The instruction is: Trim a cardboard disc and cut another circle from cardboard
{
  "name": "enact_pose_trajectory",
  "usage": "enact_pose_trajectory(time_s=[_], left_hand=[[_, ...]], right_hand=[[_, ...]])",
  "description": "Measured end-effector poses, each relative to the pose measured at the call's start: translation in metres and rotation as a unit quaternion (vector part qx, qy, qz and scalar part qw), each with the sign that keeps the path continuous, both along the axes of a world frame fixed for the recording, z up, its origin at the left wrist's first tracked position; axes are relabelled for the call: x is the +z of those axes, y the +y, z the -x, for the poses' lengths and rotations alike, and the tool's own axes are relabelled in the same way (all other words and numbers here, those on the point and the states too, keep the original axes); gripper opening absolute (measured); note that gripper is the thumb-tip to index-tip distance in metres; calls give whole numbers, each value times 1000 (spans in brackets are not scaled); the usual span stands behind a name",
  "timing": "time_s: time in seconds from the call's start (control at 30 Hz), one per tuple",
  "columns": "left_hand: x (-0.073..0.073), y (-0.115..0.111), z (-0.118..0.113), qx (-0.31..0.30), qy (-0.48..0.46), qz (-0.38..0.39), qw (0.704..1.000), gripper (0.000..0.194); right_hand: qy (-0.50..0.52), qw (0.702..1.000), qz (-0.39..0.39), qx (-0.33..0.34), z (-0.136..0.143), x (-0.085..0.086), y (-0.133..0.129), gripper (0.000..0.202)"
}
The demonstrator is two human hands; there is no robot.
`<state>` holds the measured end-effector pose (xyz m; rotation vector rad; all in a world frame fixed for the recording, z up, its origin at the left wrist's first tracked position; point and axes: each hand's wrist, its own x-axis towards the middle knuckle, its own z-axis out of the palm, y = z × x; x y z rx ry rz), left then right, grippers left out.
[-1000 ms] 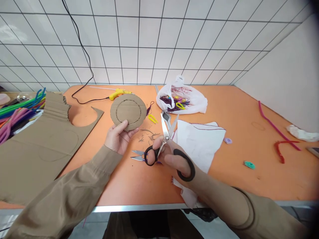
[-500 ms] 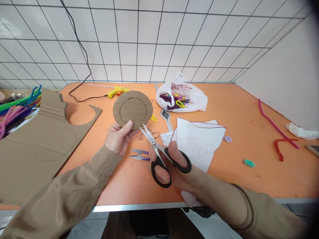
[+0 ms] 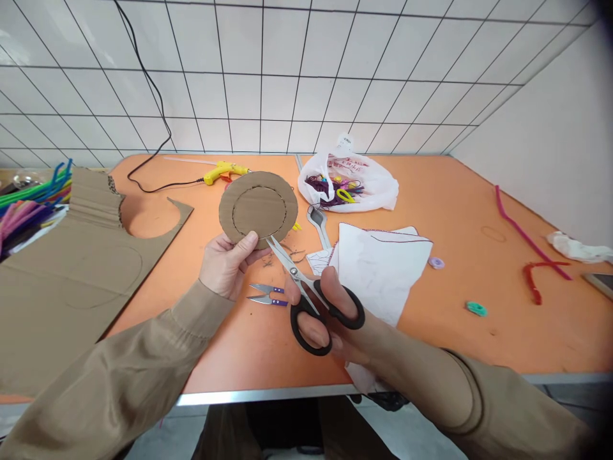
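Over an orange worktop (image 3: 527,338), with a white plastic bag (image 3: 371,186) by its far edge, a cardboard disc (image 3: 258,209) faces scissors (image 3: 294,273).
Held left of center between far and near edges, the disc is pinched in the left hand (image 3: 224,263), thumb above. The right hand (image 3: 343,337) grips the scissors by their loops, blades barely parted at the near rim. Short snips, disc turning, thumb clear, would likely cut cleanest. Red printing (image 3: 352,163) on the bag is too small to read.
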<state>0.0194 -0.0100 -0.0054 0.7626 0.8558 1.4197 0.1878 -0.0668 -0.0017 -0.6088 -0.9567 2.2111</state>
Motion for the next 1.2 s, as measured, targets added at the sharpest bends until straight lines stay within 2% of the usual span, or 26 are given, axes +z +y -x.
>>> enact_pose_trajectory(time_s=[0.5, 0.77, 1.2], left_hand=[[-8, 1, 4, -26, 9, -17, 999, 23], [-2, 0, 0, 7, 24, -12, 1000, 30], [-9, -1, 2, 32, 64, -53, 996, 20]], right_hand=[[-20, 1000, 12, -11, 0, 3, -1, 59], [-7, 1000, 16, -6, 0, 2, 0, 57], [43, 997, 60, 18, -2, 0, 4, 55]])
